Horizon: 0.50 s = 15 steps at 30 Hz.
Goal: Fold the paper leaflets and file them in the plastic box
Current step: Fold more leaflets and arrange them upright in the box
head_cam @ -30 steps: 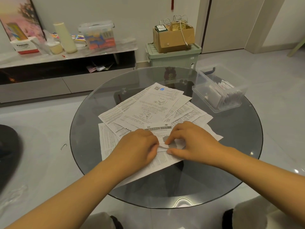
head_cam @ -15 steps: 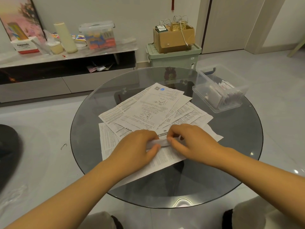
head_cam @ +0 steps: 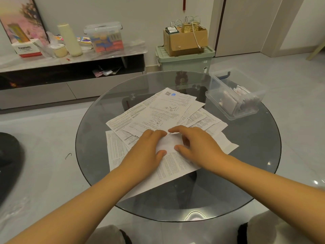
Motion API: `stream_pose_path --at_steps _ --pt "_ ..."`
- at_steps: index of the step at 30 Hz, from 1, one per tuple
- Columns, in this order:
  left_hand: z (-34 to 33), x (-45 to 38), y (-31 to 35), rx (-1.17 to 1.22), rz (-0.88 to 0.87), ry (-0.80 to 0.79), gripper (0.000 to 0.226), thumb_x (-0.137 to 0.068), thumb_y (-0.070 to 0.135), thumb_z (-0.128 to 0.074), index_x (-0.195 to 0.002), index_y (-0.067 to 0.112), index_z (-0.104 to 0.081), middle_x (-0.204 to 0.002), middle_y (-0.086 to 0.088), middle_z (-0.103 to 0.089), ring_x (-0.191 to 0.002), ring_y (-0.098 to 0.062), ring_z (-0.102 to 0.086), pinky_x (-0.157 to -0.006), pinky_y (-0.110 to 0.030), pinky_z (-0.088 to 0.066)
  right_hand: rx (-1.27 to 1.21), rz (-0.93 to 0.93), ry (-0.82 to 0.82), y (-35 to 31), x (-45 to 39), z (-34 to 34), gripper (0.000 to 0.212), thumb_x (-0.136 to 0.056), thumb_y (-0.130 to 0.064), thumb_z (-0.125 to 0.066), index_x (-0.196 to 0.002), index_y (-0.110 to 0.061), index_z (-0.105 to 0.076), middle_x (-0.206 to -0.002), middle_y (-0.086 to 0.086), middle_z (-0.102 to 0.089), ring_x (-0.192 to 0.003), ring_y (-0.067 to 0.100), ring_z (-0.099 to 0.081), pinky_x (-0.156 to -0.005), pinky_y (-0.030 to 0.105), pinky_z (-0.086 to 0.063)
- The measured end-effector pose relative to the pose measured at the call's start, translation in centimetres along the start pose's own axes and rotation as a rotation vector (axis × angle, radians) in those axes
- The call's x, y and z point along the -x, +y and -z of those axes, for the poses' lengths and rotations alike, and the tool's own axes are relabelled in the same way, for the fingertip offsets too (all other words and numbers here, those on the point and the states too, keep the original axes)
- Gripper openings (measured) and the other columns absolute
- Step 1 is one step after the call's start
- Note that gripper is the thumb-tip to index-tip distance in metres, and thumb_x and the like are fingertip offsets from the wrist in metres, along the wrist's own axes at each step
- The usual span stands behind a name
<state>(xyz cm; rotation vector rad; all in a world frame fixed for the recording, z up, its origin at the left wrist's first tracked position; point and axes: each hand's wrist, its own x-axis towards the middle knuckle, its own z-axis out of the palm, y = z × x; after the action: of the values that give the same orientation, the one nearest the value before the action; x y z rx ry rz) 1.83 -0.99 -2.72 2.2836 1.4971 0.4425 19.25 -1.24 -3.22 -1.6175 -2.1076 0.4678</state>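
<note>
White folded leaflet (head_cam: 168,143) lies pinned between left hand (head_cam: 149,147) and right hand (head_cam: 198,145), 2 sets of fingers pinching its edges to set the crease.

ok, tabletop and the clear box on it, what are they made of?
Tabletop: looks like dark tinted glass, glossy; it mirrors lights and the floor shows through.
Box: thin clear plastic, slightly frosted; folded papers are visible through its walls.
</note>
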Motion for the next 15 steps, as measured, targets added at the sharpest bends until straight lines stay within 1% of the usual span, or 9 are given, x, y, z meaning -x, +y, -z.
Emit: stream_pose_path --at_steps 2,4,6,8,11,13,15 --pt "-0.04 -0.04 -0.20 -0.017 0.015 0.012 0.051 -0.091 0.030 -0.058 -0.138 0.030 -0.038 -0.132 0.005 -0.038 -0.118 -0.012 -0.040 -0.097 -0.022 -0.036 0.084 0.004 -0.011 0.06 -0.07 -0.09 0.038 -0.090 -0.035 -0.056 -0.128 -0.039 -0.050 -0.089 -0.014 -0.044 -0.097 0.010 -0.043 -0.079 0.024 -0.037" --pt "0.00 -0.14 -0.35 -0.035 0.021 0.033 0.051 -0.089 0.031 -0.060 -0.136 0.031 -0.042 -0.132 0.006 -0.035 -0.125 -0.011 -0.032 -0.100 -0.021 -0.031 0.146 -0.010 -0.034 0.11 -0.10 -0.02 0.033 -0.092 -0.039 -0.053 -0.125 -0.040 -0.054 -0.099 -0.010 -0.042 -0.104 0.011 -0.040 -0.078 0.023 -0.032" --pt "0.17 -0.27 -0.42 -0.076 -0.002 0.056 0.041 -0.088 0.031 -0.063 -0.127 0.029 -0.053 -0.129 0.007 -0.038 -0.124 -0.010 -0.030 -0.098 -0.020 -0.028 0.179 0.002 -0.045 0.21 -0.10 0.04 0.033 -0.092 -0.040 -0.051 -0.124 -0.039 -0.056 -0.110 -0.008 -0.044 -0.108 0.012 -0.035 -0.080 0.021 -0.027" --pt "0.37 -0.31 -0.42 -0.136 -0.037 0.040 0.033 -0.087 0.035 -0.062 -0.119 0.028 -0.061 -0.124 0.009 -0.045 -0.120 -0.011 -0.035 -0.099 -0.022 -0.028 0.197 0.041 -0.064 0.28 -0.07 0.12 0.035 -0.093 -0.040 -0.049 -0.127 -0.037 -0.055 -0.120 -0.010 -0.045 -0.112 0.012 -0.032 -0.085 0.020 -0.025" --pt "0.58 -0.29 -0.43 -0.186 -0.071 -0.014 0.041 -0.087 0.047 -0.058 -0.123 0.029 -0.059 -0.122 0.011 -0.051 -0.117 -0.011 -0.041 -0.101 -0.029 -0.027 0.199 0.083 -0.105 0.27 0.06 0.40 0.041 -0.092 -0.044 -0.050 -0.131 -0.032 -0.052 -0.124 -0.012 -0.048 -0.115 0.011 -0.032 -0.091 0.021 -0.023" --pt "0.71 -0.33 -0.45 -0.223 -0.101 -0.007 0.040 -0.089 0.048 -0.055 -0.124 0.030 -0.058 -0.124 0.011 -0.052 -0.117 -0.011 -0.043 -0.101 -0.029 -0.026 0.217 0.113 -0.101 0.16 0.24 0.63 0.043 -0.091 -0.046 -0.051 -0.131 -0.030 -0.053 -0.123 -0.011 -0.050 -0.115 0.012 -0.034 -0.091 0.021 -0.023" --pt "0.73 -0.36 -0.52 -0.265 -0.152 0.004 0.037 -0.090 0.046 -0.053 -0.122 0.029 -0.060 -0.121 0.011 -0.056 -0.113 -0.012 -0.047 -0.099 -0.029 -0.030 0.242 0.139 -0.083 0.10 0.43 0.82 0.042 -0.091 -0.047 -0.051 -0.129 -0.029 -0.055 -0.121 -0.010 -0.053 -0.115 0.013 -0.036 -0.089 0.021 -0.022"
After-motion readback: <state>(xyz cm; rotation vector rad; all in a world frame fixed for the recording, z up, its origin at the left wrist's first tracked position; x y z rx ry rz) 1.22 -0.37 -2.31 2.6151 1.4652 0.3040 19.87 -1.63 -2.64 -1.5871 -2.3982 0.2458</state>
